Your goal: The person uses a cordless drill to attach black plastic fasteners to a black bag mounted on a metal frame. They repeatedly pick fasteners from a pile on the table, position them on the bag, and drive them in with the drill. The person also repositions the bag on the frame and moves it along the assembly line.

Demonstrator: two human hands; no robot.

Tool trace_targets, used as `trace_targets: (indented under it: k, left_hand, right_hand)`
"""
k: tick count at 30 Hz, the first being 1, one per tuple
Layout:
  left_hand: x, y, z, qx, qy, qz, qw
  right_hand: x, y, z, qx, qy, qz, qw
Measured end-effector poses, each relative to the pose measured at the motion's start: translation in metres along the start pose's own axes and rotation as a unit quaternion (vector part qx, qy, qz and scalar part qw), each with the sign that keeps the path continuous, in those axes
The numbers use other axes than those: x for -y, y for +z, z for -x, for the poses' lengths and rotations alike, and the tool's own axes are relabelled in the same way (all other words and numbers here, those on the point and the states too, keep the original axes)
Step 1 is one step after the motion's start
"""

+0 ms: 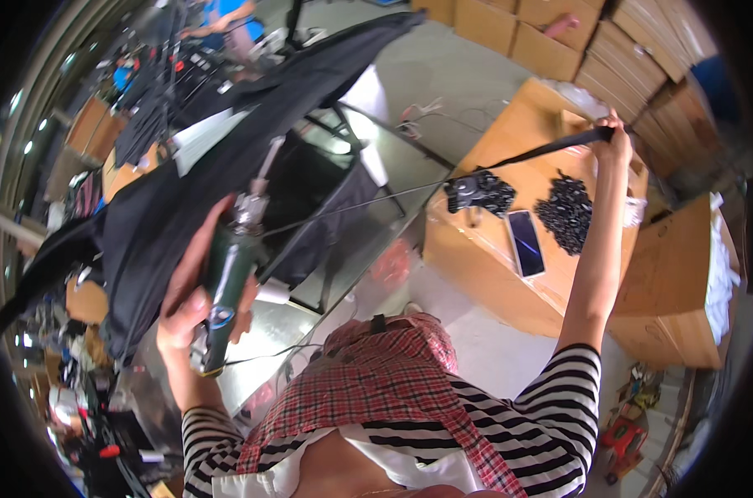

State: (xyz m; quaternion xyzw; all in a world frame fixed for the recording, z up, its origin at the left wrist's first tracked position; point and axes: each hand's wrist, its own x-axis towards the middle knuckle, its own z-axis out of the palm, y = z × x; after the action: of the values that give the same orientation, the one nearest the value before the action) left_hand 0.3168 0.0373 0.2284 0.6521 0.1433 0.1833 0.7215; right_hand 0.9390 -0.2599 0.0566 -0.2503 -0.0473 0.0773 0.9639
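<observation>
My left hand is wrapped round a dark green power screwdriver, whose long silver bit points up and away beside a large sheet of black fabric. The fabric is spread over a dark metal frame on a shiny table. Out at the right, my raised right hand grips the end of a black strap. That strap stretches taut to the left over a cardboard box. A thin dark line continues from it towards the screwdriver; I cannot tell whether they join.
On the cardboard box lie a phone, a heap of small black pieces and a bundle of black parts. Stacked cartons stand behind. Another person's arm shows at the far left. A red stool sits low at right.
</observation>
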Motion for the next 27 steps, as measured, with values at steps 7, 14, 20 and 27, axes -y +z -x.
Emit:
trace_targets:
  k: [7,14,20,27]
  left_hand:
    - [0.004,-0.003,0.011,-0.036,0.03,0.001,0.999]
    - [-0.011,-0.013,0.003,0.036,0.016,0.0,0.999]
    - [-0.004,0.002,0.018,0.005,0.021,-0.036,0.999]
    - [-0.004,-0.005,0.007,0.021,0.033,-0.021,0.999]
  right_hand:
    - [-0.01,0.027,-0.002,-0.089,-0.1,0.229,0.964]
    - [0.086,-0.074,-0.12,-0.173,-0.107,0.27,0.941]
    - [-0.079,0.114,0.038,0.046,-0.341,0.623,0.703]
    - [-0.251,0.232,0.307,0.389,-0.309,0.598,0.629]
